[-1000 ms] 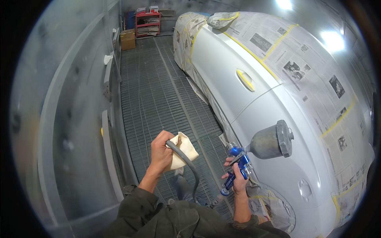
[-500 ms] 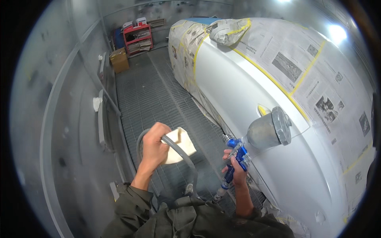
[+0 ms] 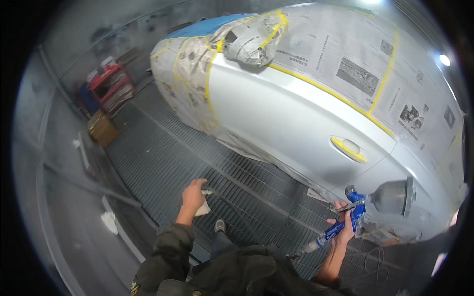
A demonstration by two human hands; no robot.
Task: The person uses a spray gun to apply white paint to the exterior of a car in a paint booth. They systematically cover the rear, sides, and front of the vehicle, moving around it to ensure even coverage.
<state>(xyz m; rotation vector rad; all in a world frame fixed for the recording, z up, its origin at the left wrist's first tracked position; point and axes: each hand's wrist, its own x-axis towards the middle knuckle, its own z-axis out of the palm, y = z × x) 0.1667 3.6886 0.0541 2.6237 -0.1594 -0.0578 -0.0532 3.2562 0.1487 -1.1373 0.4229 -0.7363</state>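
Observation:
In my right hand is a blue spray gun, gripped by its handle and held beside the white car's lower side. Its grey paint cup lies sideways to the right, and a fitting joins the bottom of the handle. My left hand is over the grated floor, fingers curled, with a cream cloth showing below them. The white car door faces me. Yellow tape lines its handle, and newspaper covers the windows above.
Newspaper wraps the car's side mirror. A red shelf cart and a cardboard box stand by the far left wall. Slatted grating forms the floor, and a thin cord lies at lower right.
My view has turned right. The spray gun has shifted right and lower along the car. My left hand is lower, and the grey hose that was in it no longer shows there.

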